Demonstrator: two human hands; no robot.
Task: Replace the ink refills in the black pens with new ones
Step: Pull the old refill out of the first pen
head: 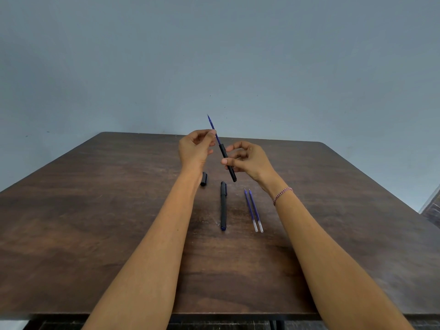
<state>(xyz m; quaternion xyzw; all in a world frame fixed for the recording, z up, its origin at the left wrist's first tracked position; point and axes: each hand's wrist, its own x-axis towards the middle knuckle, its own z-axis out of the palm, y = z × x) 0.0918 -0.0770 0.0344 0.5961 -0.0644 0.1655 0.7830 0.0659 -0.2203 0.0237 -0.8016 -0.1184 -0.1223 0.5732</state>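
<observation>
Above the far middle of the table, my right hand [247,160] grips a black pen barrel [228,163], tilted with its open end up and to the left. A blue ink refill [213,128] sticks partway out of that end, pinched by my left hand [195,148]. On the table lie a second black pen [223,206] with its cap on, two blue refills [253,210] side by side to its right, and a loose black cap [204,179] by my left wrist.
The dark wooden table [95,210] reaches to a plain grey-blue wall behind. Its near edge runs along the bottom of the view. A dark object [432,208] shows past the table's right edge.
</observation>
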